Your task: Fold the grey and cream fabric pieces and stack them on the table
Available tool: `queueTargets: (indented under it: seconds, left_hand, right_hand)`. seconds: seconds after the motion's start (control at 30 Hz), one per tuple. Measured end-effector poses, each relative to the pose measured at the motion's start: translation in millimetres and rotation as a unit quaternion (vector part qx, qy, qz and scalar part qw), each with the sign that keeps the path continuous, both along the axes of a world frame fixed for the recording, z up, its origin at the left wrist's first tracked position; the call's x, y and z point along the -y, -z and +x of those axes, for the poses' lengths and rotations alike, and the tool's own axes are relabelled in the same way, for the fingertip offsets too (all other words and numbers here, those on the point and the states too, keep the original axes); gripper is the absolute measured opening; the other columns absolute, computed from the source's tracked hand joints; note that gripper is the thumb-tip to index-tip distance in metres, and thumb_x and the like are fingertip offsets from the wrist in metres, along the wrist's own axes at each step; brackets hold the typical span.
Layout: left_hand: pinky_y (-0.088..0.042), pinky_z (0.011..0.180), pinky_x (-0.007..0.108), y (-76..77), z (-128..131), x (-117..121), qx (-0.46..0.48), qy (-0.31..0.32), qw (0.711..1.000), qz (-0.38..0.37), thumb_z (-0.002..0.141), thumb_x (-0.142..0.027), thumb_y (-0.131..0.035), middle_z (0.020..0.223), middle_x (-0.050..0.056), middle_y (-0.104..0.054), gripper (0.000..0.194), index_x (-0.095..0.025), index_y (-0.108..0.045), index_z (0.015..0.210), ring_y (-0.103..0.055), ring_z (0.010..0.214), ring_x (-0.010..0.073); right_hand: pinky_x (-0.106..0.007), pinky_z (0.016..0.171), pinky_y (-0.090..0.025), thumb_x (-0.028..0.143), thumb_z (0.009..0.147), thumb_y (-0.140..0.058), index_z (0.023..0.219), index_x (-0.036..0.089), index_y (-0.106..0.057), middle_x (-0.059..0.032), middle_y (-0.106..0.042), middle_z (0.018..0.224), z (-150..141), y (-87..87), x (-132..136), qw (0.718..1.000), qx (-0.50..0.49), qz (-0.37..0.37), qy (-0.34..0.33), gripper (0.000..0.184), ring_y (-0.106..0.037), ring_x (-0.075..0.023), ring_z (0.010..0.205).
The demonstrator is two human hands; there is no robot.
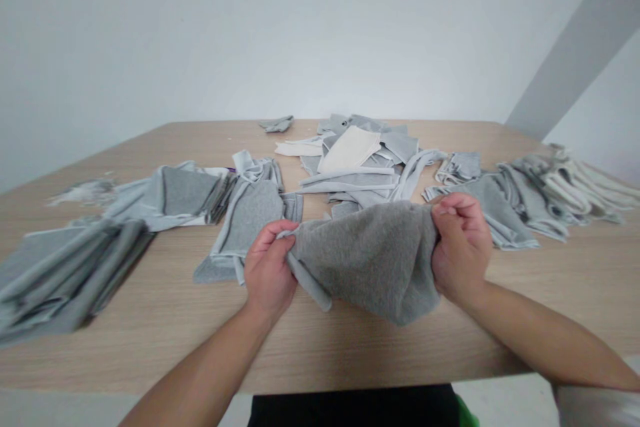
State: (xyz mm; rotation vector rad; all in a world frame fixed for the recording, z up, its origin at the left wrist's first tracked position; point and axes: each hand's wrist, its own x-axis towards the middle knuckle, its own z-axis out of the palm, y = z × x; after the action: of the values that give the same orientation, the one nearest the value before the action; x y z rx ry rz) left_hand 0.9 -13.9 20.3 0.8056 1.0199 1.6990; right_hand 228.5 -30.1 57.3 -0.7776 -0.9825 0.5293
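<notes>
A: Where was the cloth (367, 260)?

B: Stretched between the two hands, over the near part of the table (175, 347).

A: How were the hands set?

B: Well apart. The left hand (271, 270) pinched one end between thumb and fingers; the right hand (461, 247) gripped the other, fingers curled in. The lower edge sagged between them, and a narrow flap hung beside the left hand.

A: What room lay around them?

B: A strip of wood ran between the cloth's lower edge and the table's front edge. More wood spread left of the left hand, as far as the near stack (70, 273).

A: And beyond?

B: Tighter. A pile (255, 207) lay just past the left hand; I couldn't tell whether they touched. The cloth partly hid the heap (355, 153), and a row of folds (515, 197) lay past the right hand. Near the far edge, before the wall (320, 27), sat a scrap (277, 125).
</notes>
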Motion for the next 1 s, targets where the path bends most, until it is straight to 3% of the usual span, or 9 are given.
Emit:
queueTargets:
  seconds: [0.17,0.27,0.47,0.67,0.83,1.0]
  left_hand:
    - [-0.039,0.052,0.019,0.8,-3.5,-1.8,0.016,-0.015,0.999,0.028,0.063,-0.022,-0.069,0.058,-0.005,-0.06,0.02,-0.019,-0.062,0.082,-0.051,0.052,0.0092]
    - [-0.041,0.055,0.019,0.5,-4.7,-0.8,0.024,0.01,0.999,0.039,0.064,-0.026,-0.073,0.062,-0.006,-0.061,0.026,-0.021,-0.061,0.087,-0.053,0.055,0.0086]
    - [-0.05,0.066,0.027,1.4,2.6,4.1,0.013,0.167,0.986,-0.002,0.063,-0.024,-0.08,0.082,0.001,-0.069,0.046,-0.021,-0.061,0.104,-0.064,0.069,0.0154]
    - [-0.052,0.078,0.03,8.2,10.1,7.1,0.016,0.276,0.961,-0.027,0.069,-0.025,-0.078,0.102,0.004,-0.069,0.058,-0.024,-0.055,0.122,-0.067,0.086,0.0185]
    - [-0.053,0.07,0.026,10.6,5.7,3.8,0.023,0.199,0.98,0.001,0.067,-0.019,-0.079,0.088,0.002,-0.071,0.048,-0.022,-0.061,0.112,-0.067,0.075,0.0152]
    - [-0.054,0.066,0.025,3.5,-1.7,2.5,0.041,0.148,0.987,0.04,0.066,-0.023,-0.079,0.078,-0.003,-0.069,0.042,-0.024,-0.062,0.105,-0.066,0.069,0.0134]
  right_hand:
    - [-0.022,0.056,-0.034,0.022,0.078,-0.065,0.08,0.021,-0.054,0.0044,-0.051,0.069,1.9,-2.9,-0.5,1.0,-0.008,0.01,0.022,0.012,-0.043,-0.0094,0.059]
    - [-0.023,0.057,-0.035,0.023,0.077,-0.066,0.081,0.021,-0.054,0.0039,-0.051,0.07,1.9,-3.5,-0.9,1.0,-0.02,0.015,0.012,0.012,-0.043,-0.01,0.061]
    - [-0.024,0.058,-0.036,0.025,0.077,-0.066,0.084,0.023,-0.053,0.0033,-0.049,0.072,-0.6,0.8,-0.9,0.997,-0.052,0.029,-0.056,0.015,-0.044,-0.011,0.062]
    - [-0.022,0.052,-0.033,0.027,0.079,-0.066,0.089,0.025,-0.052,0.005,-0.04,0.065,-3.0,6.5,1.9,0.985,-0.071,0.023,-0.156,0.017,-0.038,-0.0106,0.056]
    - [-0.022,0.054,-0.036,0.028,0.079,-0.067,0.089,0.025,-0.052,0.0048,-0.046,0.067,-1.6,6.6,2.3,0.985,-0.065,-0.018,-0.158,0.018,-0.043,-0.0104,0.057]
    - [-0.02,0.057,-0.039,0.025,0.078,-0.069,0.086,0.023,-0.055,0.0038,-0.055,0.071,-1.2,3.6,1.8,0.991,-0.074,-0.029,-0.109,0.016,-0.047,-0.0094,0.061]
